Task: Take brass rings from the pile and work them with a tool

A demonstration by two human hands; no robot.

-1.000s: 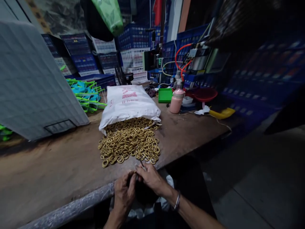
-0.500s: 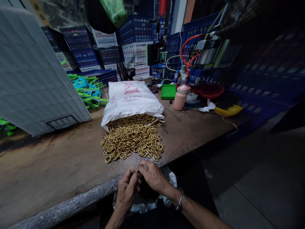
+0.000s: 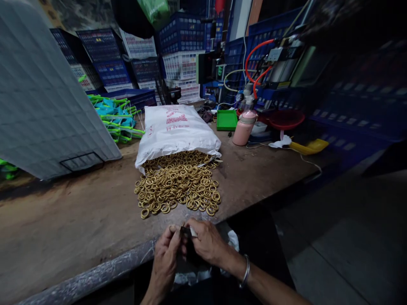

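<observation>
Your left hand [image 3: 165,258] and right hand [image 3: 206,241] meet at the desk [image 3: 63,220] edge, both grips pinched shut on 1 small dark piece [image 3: 186,231]. Just beyond lies the heap of brass rings [image 3: 178,184], spilling from the white sack [image 3: 174,129].

Both hands [image 3: 187,245] pinching a small dark piece [image 3: 185,231] (too dim to identify) beside gold rings [image 3: 178,182].

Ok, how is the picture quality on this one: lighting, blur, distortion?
Head view: dim overall, with the best light on the white sack and the spilled brass-coloured rings. The right third falls into near-black shadow. Wide-angle bending curves the table edge and leans the stacked crates. The left hand and right hand are underlit, so the small dark item between them is unclear.
</observation>
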